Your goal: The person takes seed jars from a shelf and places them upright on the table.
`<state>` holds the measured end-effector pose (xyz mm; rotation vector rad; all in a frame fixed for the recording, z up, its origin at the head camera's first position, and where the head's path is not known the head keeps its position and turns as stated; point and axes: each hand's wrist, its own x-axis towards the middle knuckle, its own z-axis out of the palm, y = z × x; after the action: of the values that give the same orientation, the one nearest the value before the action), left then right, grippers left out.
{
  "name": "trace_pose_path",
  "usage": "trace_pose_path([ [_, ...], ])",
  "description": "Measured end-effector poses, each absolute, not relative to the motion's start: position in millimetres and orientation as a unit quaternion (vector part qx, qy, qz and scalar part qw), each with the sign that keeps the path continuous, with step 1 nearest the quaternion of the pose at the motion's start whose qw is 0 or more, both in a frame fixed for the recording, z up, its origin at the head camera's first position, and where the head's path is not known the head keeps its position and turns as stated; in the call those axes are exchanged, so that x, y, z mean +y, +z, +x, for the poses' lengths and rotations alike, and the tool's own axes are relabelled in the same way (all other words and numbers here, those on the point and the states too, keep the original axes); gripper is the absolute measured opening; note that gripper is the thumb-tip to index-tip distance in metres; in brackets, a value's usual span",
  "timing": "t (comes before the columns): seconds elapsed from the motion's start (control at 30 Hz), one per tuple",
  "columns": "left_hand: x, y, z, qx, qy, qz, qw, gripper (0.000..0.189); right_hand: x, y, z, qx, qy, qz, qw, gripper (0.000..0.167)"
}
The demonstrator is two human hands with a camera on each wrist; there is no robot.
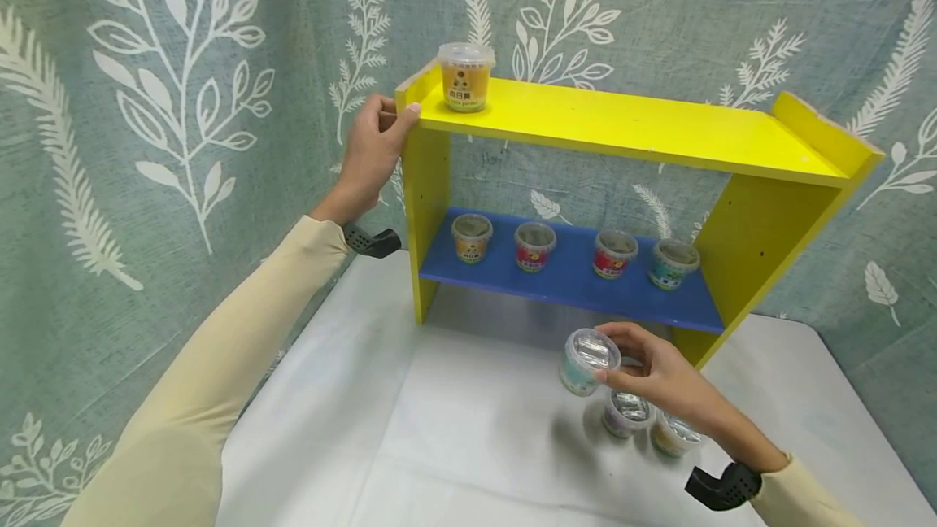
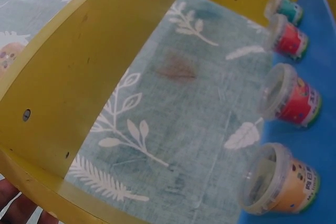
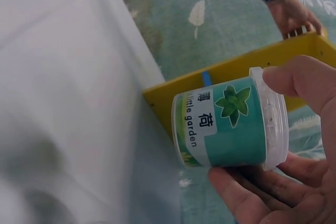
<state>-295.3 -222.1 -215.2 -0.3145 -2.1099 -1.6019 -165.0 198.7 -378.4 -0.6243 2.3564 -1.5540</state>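
Observation:
My right hand holds a teal lidded plastic cup above the white table, in front of the shelf unit. Up close in the right wrist view, the teal cup lies sideways in the picture, with a green leaf and "little garden" on its label; thumb and fingers pinch it near the lid. At the upper left corner of the yellow shelf unit, my left hand grips the side panel, thumb at the front. Beside that hand, an orange-labelled cup stands on the top board.
The blue lower board bears an orange cup, two red cups and a teal cup. Below my right hand, a purplish cup and a yellowish cup stand on the table. Patterned green cloth hangs behind.

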Motion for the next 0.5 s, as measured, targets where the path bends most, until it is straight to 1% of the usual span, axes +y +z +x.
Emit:
trace_pose_path([
  [0.3, -220, -214, -296, -0.766, -0.586, -0.123, 0.235, 0.038, 205, -399, -163, 0.810, -0.534, -0.209, 0.123, 0.058],
  [0.5, -221, -215, -295, -0.765, -0.590, -0.113, 0.232, 0.037, 205, -413, -160, 0.807, -0.540, -0.197, 0.137, 0.058],
])
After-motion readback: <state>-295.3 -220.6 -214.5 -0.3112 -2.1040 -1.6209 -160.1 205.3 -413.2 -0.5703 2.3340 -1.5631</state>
